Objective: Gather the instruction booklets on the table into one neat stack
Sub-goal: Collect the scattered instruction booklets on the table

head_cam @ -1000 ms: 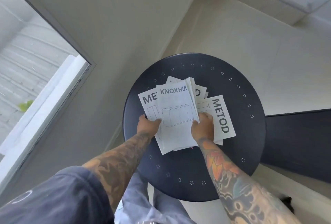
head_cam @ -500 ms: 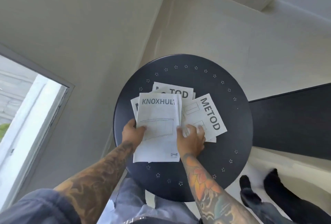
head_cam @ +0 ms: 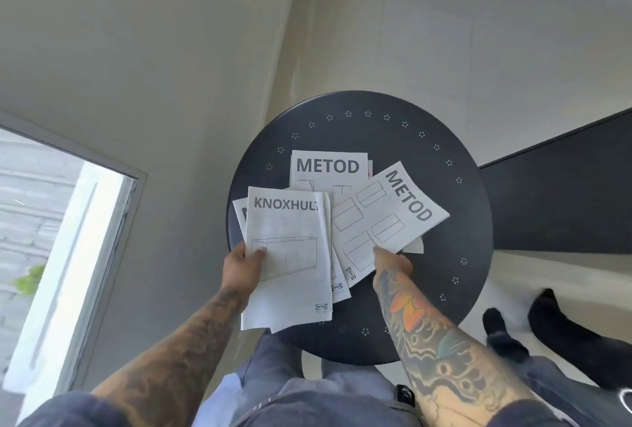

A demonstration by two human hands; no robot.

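Observation:
Several white instruction booklets lie overlapping on a round dark table (head_cam: 458, 221). My left hand (head_cam: 241, 264) grips the left edge of the top KNOXHULT booklet (head_cam: 290, 255), thumb on its cover, with a few booklets under it. My right hand (head_cam: 391, 264) holds the near edge of a slanted METOD booklet (head_cam: 386, 218), lifted at an angle to the right. Another METOD booklet (head_cam: 328, 168) lies flat behind them. A further booklet's corner (head_cam: 240, 213) peeks out at the left.
The table's near edge sits over my lap. A window (head_cam: 51, 238) is at the left, a dark panel (head_cam: 564, 194) at the right. Another person's legs in dark socks (head_cam: 547, 327) stand on the floor at the lower right.
My left hand has drawn the KNOXHULT bundle nearer and lower. My right hand has moved from pressing the papers to gripping the slanted METOD booklet. The rear METOD cover now shows fully.

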